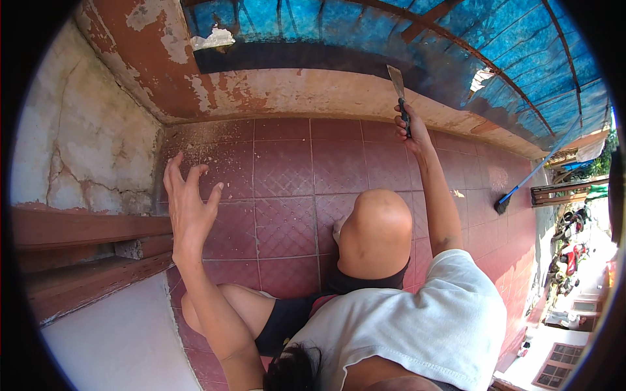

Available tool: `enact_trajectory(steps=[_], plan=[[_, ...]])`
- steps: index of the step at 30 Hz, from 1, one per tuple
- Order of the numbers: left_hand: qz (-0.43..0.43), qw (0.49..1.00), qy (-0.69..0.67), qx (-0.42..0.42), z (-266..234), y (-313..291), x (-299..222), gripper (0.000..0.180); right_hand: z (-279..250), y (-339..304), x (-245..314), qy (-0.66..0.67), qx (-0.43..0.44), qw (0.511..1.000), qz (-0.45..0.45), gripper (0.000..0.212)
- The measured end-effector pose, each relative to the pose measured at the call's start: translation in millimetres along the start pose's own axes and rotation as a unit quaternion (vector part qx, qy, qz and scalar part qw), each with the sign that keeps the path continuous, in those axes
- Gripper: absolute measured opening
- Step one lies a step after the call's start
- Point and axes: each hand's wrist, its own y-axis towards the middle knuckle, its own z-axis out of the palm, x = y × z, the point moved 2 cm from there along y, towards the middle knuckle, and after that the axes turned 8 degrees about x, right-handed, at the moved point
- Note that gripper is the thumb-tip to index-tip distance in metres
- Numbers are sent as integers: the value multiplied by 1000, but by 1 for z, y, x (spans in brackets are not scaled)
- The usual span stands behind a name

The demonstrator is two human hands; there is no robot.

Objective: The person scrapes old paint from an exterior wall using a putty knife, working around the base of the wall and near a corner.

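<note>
My right hand (411,124) is wrapped round the dark handle of a scraper (396,81), held upright with its flat metal blade pointing up. The blade lies in front of the black band at the top of a low wall (293,91); I cannot tell whether it touches. Beige patches and remnants of reddish paint cover the wall's face. Nothing is in my left hand (190,202), raised at the left with its fingers apart and bent. Beyond those fingers, pale flakes (218,153) lie scattered over the red floor tiles (285,225) in the corner.
A cracked, peeling wall (85,130) and a brown wooden frame (91,228) stand close on my left. Blue sheeting (508,45) with dark bars rises behind the low wall. A blue-handled broom (521,186) leans at the right. Parked motorbikes (568,260) are farther off.
</note>
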Motion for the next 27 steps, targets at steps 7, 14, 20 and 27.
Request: enact_trajectory(steps=[7,14,20,27], plan=[[14,1000,-9,15,8,10,-6,34,-4,-9,5,-13,1,1000,0,31],[-15,999,-25,21,7,13,-9,35,-73,-55,14,45,-38,998,-17,27],[-8,999,-1,46,24,19,-10,36,-111,-42,31,49,-21,998,-18,28],[-1,998,12,60,38,24,-8,34,-116,-15,29,-2,-54,998,-12,35]])
